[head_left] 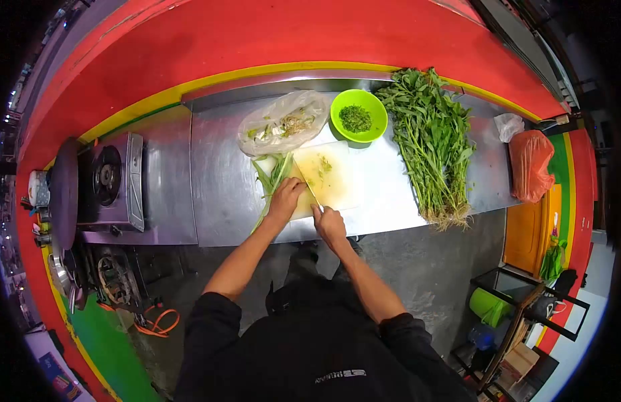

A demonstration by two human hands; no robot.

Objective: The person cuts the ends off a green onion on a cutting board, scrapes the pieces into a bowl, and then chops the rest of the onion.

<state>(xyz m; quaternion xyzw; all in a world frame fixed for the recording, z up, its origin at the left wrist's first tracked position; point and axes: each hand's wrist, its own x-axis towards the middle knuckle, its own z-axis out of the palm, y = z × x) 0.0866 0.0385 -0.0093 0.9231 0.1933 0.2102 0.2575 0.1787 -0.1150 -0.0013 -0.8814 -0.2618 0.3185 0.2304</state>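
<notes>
My right hand (329, 224) is closed around the handle of a knife (309, 187), whose thin blade points away from me over the cutting board (344, 184). Just left of the blade, the curled fingers of my left hand (285, 201) press on long green stalks (275, 175). The stalks lie along the board's left side and stick out past it. A few chopped green bits (324, 165) are scattered on the wet, yellowish board. Behind it stands a bright green bowl (383, 127) with finely chopped greens (355, 119) inside.
A clear plastic bag (267, 114) with trimmings and roots lies behind the board. To the right is a big bunch of rooted leafy greens (431, 134), then a red plastic bag (530, 167). A gas stove (133, 181) stands at the left of the metal counter (220, 194).
</notes>
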